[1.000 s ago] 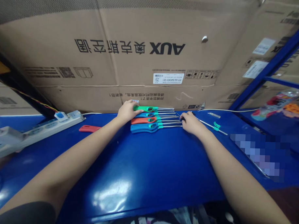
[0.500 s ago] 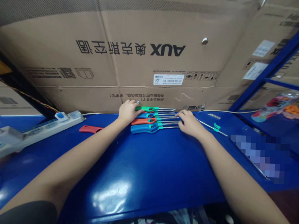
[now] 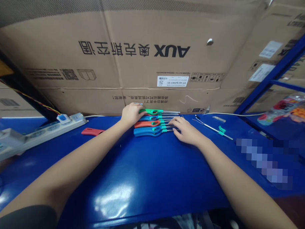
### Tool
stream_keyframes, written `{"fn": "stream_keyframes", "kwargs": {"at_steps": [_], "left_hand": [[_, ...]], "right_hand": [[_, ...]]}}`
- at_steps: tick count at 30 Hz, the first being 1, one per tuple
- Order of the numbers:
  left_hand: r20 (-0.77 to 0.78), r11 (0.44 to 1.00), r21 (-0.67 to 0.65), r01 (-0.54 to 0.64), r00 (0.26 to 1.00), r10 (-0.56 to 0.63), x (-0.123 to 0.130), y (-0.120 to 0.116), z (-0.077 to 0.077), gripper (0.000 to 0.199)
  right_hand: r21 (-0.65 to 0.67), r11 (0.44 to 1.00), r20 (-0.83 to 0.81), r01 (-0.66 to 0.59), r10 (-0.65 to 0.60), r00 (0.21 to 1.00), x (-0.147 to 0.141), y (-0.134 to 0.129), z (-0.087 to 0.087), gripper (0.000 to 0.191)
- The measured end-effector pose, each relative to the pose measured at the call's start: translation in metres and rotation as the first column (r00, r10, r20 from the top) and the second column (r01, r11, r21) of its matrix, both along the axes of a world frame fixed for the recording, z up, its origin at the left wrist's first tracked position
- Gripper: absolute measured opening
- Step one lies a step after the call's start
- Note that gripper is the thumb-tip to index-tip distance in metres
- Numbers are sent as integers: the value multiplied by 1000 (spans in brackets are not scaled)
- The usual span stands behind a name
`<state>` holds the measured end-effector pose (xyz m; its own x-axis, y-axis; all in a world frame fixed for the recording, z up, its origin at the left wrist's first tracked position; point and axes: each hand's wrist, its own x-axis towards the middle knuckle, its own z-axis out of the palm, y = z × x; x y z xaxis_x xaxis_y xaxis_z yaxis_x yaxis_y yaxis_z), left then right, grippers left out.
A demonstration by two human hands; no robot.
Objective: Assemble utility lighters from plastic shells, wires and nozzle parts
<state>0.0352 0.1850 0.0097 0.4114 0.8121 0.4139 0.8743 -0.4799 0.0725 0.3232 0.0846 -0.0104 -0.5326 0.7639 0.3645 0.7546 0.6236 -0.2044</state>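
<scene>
Several long-stemmed gas lighters lie side by side in a row on the table, handles to the left and metal stems to the right. At the back is a green lighter (image 3: 152, 112), then a blue one, an orange lighter (image 3: 146, 124) and a blue lighter (image 3: 145, 131) in front. My left hand (image 3: 131, 114) is closed round the handle end of the green lighter; a small pale thing shows by its fingertips. Over the stems rests my right hand (image 3: 185, 129), fingers and thumb apart, touching them from above. Its fingers partly hide the stems.
A red lighter handle shell (image 3: 92, 131) and a white power strip (image 3: 49, 132) lie left. To the right are a metal stem with a green clip (image 3: 221, 130), a small clear piece (image 3: 219, 119) and a bottle (image 3: 282, 107). A large cardboard box (image 3: 135, 23) stands behind.
My right hand has moved left, from the stem tips further in over the stems. A thin rod end and wires it covered now show to its right. My left hand stays in place.
</scene>
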Motion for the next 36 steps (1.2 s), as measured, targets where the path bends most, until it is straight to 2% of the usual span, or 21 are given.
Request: {"fn": "stream_keyframes", "kwargs": {"at_steps": [5,10,17,22,28,32,36], "left_hand": [[52,1000,23,6,999,-8,-7,-8,4,28],[73,1000,25,6,997,-8,-18,-27,14,32],[61,999,-40,37,998,-34,-54,-54,13,35],[-15,974,-211,86,996,-92,-105,-64,15,41],[-100,901,-434,-2,994,-46,-170,-71,23,48],[-128,860,-508,-44,991,-26,-191,-74,25,44],[-118,810,-585,-23,991,-57,-192,-87,35,38]], "right_hand": [[11,1000,-20,-4,4,1000,-2,-1,2,31],[11,1000,-19,-25,25,1000,-4,-2,3,31],[6,999,3,-34,34,999,-4,-1,-2,34],[12,1000,-3,-25,25,1000,-3,-2,1,33],[31,999,-29,-24,24,999,-3,-3,4,33],[54,998,-41,-36,38,998,-7,-5,6,30],[88,995,-51,-41,45,998,-26,-19,11,28]]}}
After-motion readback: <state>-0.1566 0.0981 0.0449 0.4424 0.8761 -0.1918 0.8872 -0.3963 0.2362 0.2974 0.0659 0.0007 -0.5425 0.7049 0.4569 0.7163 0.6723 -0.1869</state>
